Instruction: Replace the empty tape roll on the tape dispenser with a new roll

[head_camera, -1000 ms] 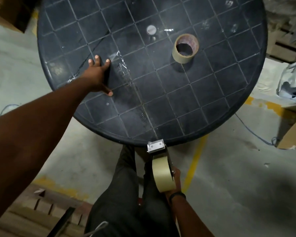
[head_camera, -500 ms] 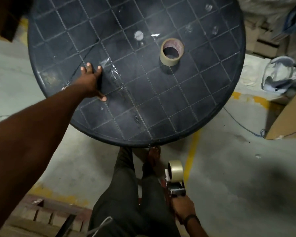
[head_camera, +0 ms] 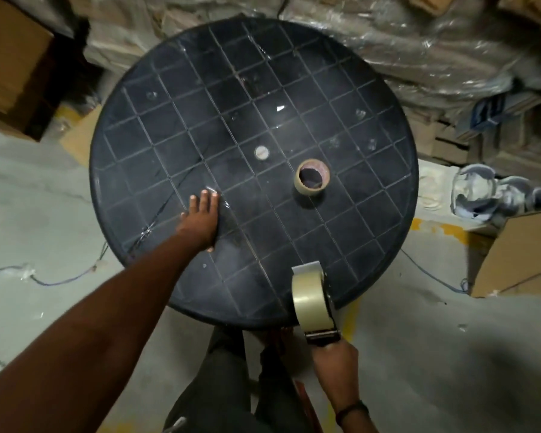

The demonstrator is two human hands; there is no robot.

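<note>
My right hand [head_camera: 334, 357] grips the handle of the tape dispenser [head_camera: 317, 303], which carries a full, pale roll and hangs over the near rim of the round black table [head_camera: 397, 245]. A nearly bare cardboard tape roll [head_camera: 312, 180] lies flat right of the table's middle. My left hand [head_camera: 201, 220] lies flat on the tabletop with fingers spread, pressing on a strip of clear tape [head_camera: 224, 204] stuck to the surface.
Cardboard boxes [head_camera: 519, 260] stand at right and at far left [head_camera: 10, 67]. Plastic-wrapped bundles [head_camera: 419, 42] pile up behind the table. A blue cable [head_camera: 431, 276] runs over the concrete floor. My legs [head_camera: 231, 385] are below the table edge.
My right hand has lifted the dispenser from beside my legs up over the table's near edge. The camera has tilted up and shows the whole table. My left hand stays flat on the tape.
</note>
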